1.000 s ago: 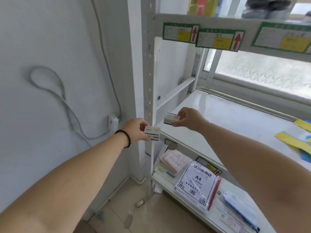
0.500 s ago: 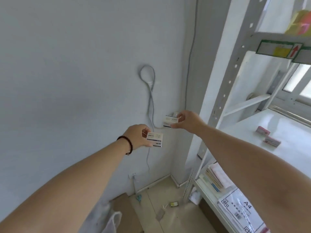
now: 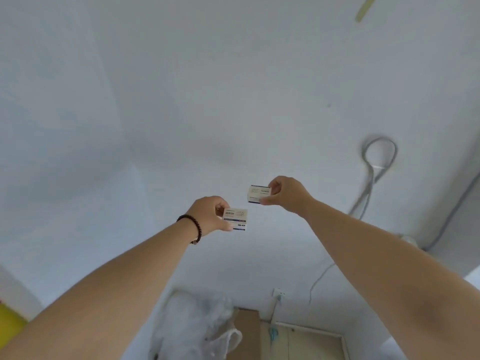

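Head view: left hand (image 3: 210,214) pinches the lower box (image 3: 236,219), small and cream, between thumb and fingers, printed face to camera. Right hand (image 3: 288,194) pinches the upper box (image 3: 259,194) the same way, up and to the right of the first. Boxes are near each other, not touching, both in mid-air before the pale wall (image 3: 181,100). Dark bead bracelet (image 3: 193,228) on left wrist. Grey cable loop (image 3: 379,162) on the wall, right of the right hand. Below: white plastic bag (image 3: 197,326), cardboard (image 3: 246,333) just beside it, wall socket (image 3: 279,293) low down.
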